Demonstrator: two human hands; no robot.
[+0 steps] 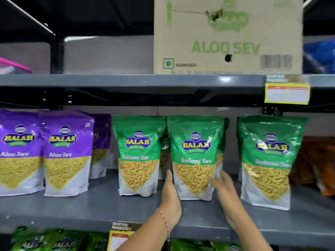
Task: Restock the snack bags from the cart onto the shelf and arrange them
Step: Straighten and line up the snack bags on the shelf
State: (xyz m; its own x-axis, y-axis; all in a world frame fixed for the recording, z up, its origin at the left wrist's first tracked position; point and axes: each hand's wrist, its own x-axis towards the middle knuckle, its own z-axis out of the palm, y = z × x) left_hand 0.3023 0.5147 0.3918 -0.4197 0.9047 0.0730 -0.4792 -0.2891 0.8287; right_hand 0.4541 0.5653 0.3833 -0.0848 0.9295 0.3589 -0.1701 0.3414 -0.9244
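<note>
A green Ratlami Sev bag (194, 156) stands upright on the grey middle shelf (101, 209). My left hand (170, 198) lies flat against its lower left side, fingers straight. My right hand (223, 189) touches its lower right corner with fingers spread. Neither hand closes around it. Two more green Ratlami Sev bags stand beside it, one on the left (138, 154) and one on the right (268, 160), with others partly hidden behind. Two purple Aloo Sev bags (66, 153) stand at the left. The cart is out of view.
A cardboard Aloo Sev carton (228, 35) sits on the upper shelf (126, 80). A yellow price tag (287, 93) hangs from that shelf's edge. Orange bags (319, 162) stand at the far right. Green bags (45, 241) fill the shelf below.
</note>
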